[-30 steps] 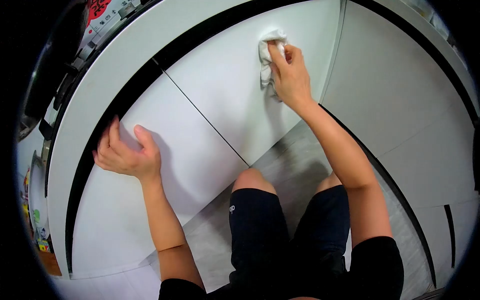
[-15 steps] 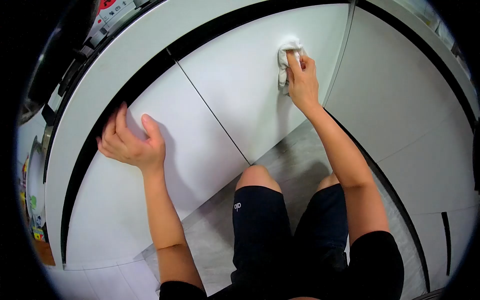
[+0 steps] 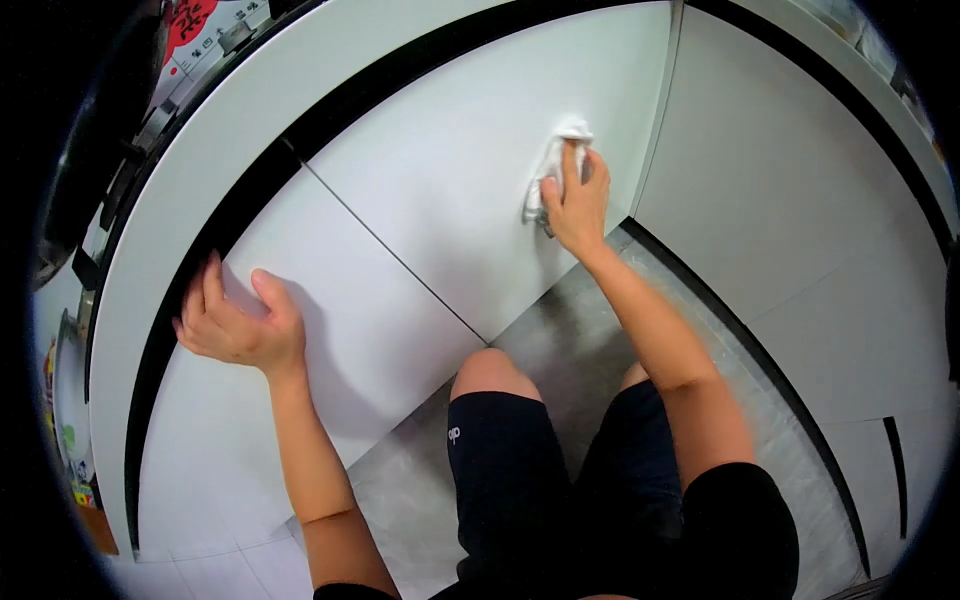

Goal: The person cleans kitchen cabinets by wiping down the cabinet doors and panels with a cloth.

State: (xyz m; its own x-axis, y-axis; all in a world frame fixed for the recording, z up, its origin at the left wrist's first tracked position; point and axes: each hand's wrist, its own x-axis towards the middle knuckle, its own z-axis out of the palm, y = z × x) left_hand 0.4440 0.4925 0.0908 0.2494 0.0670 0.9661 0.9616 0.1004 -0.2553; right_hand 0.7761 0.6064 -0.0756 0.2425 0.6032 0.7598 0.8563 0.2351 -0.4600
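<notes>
A crumpled white cloth (image 3: 549, 175) is under my right hand (image 3: 580, 200), pressed against the right white cabinet door (image 3: 440, 150). My fingers lie over the cloth's right side. My left hand (image 3: 240, 320) rests at the upper edge of the left white door (image 3: 330, 310). Its fingertips reach into the black gap (image 3: 215, 210) below the countertop, and its thumb is spread away from the fingers. It holds nothing that I can see.
The pale countertop edge (image 3: 150, 240) curves above the doors. Grey panels (image 3: 790, 190) stand at the right. My knees (image 3: 495, 375) are close to the doors, over the grey floor (image 3: 400, 490). A plate (image 3: 72, 400) is at the far left.
My right hand has moved the cloth down the right door from its higher spot. The view has shifted a little. My left hand keeps its place at the door's upper edge.
</notes>
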